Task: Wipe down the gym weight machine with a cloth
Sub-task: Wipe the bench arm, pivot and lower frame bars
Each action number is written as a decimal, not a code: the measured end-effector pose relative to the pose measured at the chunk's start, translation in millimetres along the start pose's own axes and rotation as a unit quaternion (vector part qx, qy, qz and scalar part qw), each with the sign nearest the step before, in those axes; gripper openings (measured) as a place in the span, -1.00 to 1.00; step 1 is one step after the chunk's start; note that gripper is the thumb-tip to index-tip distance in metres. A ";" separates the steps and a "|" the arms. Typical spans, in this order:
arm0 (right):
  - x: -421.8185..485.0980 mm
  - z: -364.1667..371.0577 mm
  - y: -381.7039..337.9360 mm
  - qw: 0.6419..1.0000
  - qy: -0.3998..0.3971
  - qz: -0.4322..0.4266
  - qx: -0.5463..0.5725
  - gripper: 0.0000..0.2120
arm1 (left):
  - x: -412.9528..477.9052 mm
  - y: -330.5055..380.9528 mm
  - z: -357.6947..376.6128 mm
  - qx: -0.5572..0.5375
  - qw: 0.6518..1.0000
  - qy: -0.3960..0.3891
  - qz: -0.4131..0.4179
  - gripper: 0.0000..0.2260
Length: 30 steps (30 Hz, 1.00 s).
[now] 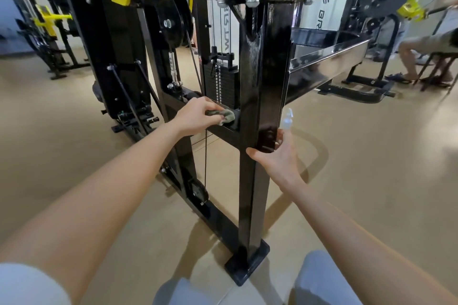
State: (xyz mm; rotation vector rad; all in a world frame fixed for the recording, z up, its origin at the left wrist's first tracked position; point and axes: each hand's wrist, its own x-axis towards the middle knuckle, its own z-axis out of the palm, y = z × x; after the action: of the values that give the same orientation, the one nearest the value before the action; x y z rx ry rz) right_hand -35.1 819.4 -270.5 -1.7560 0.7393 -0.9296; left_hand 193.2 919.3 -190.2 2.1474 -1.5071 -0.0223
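Cloth point(225, 115) in left hand point(195, 117); bottle point(287, 119) in right hand point(278, 159)

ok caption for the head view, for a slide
Left hand grips a cloth on the machine's crossbar while right hand holds a spray bottle by the upright.

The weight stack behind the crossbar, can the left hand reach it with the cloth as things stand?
Probably yes. The left hand presses the cloth on the crossbar directly below the weight stack, and nothing seems to stand between them.
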 end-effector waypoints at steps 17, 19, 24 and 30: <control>1.7 -1.6 -7.0 0.998 -0.002 0.040 -0.039 -0.35 | -46.5 29.4 38.2 -0.090 0.983 0.149 -0.048 -0.77; 1.8 -3.2 -17.6 0.996 -0.013 0.072 -0.056 -0.33 | -56.2 49.2 46.5 -0.128 0.969 0.180 -0.108 -0.76; -1.0 -11.6 -59.2 0.985 -0.064 0.141 -0.082 -0.34 | -70.0 109.9 55.0 -0.289 0.882 0.226 -0.295 -0.81; -0.4 -36.6 -98.9 0.941 -0.160 0.289 -0.074 -0.29 | -81.9 154.0 28.4 -0.422 0.802 0.099 -0.411 -0.74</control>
State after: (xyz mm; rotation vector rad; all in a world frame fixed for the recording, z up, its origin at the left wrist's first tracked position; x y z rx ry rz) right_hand -60.0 835.8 -169.4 -1.6213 1.0466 -0.1899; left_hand 18.6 941.5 -173.2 1.7582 -0.2114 -0.6238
